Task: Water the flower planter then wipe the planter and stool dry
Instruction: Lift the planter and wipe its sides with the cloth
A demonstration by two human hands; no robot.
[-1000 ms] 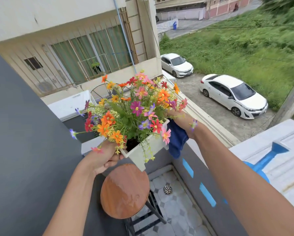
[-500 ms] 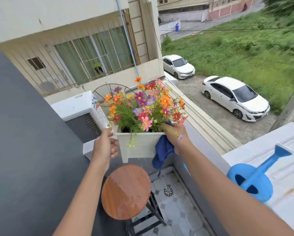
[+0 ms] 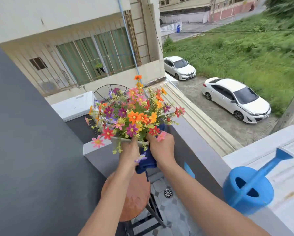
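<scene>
Now both hands have closed in at the planter's [image 3: 143, 142] near rim, held aloft at 12 o'clock above the stool [image 3: 136, 198], left hand [image 3: 129, 151] gripping it, right hand [image 3: 162, 148] pressing the blue cloth [image 3: 147, 161] against its wall, so wiping seems underway while the wet stool waits.

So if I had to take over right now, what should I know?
Left hand: holding the near side of the flower planter, lifted above the stool.
Right hand: gripping the blue cloth against the planter's side.
Watering can: set down on the ledge to the right, so watering looks finished.
Done: planter lifted, wiping under way.
Left: finish drying the planter; the stool's round wooden seat looks glossy, possibly wet, so wipe it, then set the planter back down.
</scene>
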